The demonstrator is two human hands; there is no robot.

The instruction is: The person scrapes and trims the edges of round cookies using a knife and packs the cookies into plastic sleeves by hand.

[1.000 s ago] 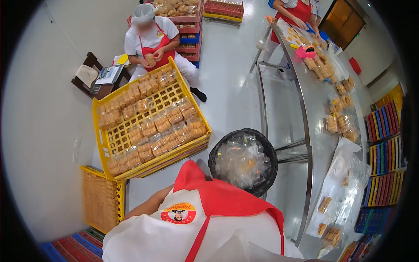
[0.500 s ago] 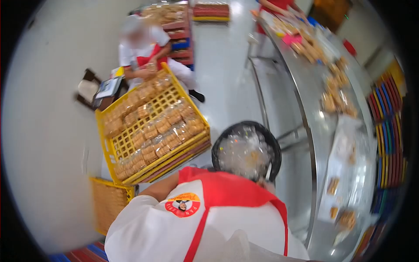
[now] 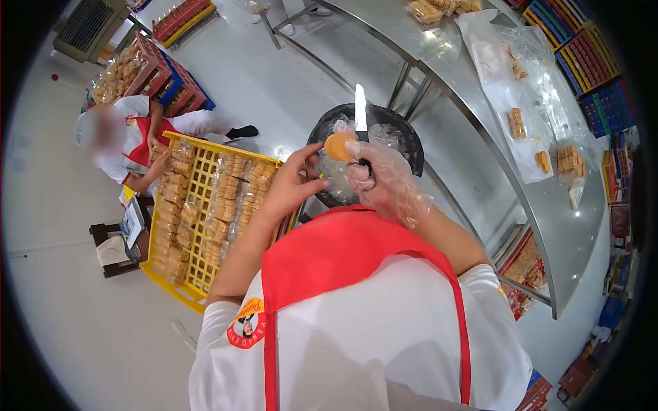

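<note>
My right hand point(image 3: 384, 175), in a clear plastic glove, is closed around the black handle of a knife point(image 3: 360, 109), blade pointing away from me. Its thumb also pins a round golden biscuit point(image 3: 338, 146). Bare, with thumb and fingers apart, my left hand point(image 3: 293, 179) is just left of the biscuit; whether a fingertip touches it I cannot tell. Beneath both hands stands a round black bin point(image 3: 415, 145) full of clear plastic wrap.
On my left, a yellow crate point(image 3: 199, 253) holds rows of packed biscuits, with a seated co-worker point(image 3: 137, 130) handling packs at its far side. A steel table point(image 3: 473, 89) curves along my right, carrying plastic sheets and biscuit packs. Stacked crates point(image 3: 147, 75) stand farther back.
My view has swung to the right. Both hands have come up over the bin, and the knife and biscuit now show plainly in my right hand.
</note>
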